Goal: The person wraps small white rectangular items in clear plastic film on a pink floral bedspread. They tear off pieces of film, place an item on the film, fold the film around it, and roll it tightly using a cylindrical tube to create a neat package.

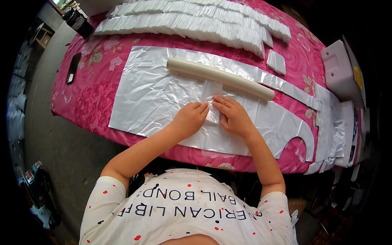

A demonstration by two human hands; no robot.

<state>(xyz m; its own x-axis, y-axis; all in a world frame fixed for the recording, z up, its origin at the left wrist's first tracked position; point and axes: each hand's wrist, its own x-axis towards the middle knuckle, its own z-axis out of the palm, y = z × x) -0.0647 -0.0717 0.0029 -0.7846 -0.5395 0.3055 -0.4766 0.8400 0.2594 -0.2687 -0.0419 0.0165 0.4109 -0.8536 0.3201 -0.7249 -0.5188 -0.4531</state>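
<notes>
A large sheet of shiny white plastic film (151, 98), shaped like a bag with a curved cutout at its right end, lies flat before me. A pale beige tube (220, 77) rests across it at a slant. Between my hands is a narrow, folded piece of thin white plastic (212, 116), running down from under the tube. My left hand (191, 119) has its fingers pressed together at the piece's left edge. On its right edge, my right hand (233, 116) holds with bent fingers and thumb. The fingertips partly hide the folds.
Long rows of folded white plastic (183, 24) line the table's far side, with a small folded stack (276, 62) nearby. A folded strip (290, 90) lies right of the tube. A black phone (73, 68) and dark bottle (77, 22) are left; a white box (342, 71) stands right.
</notes>
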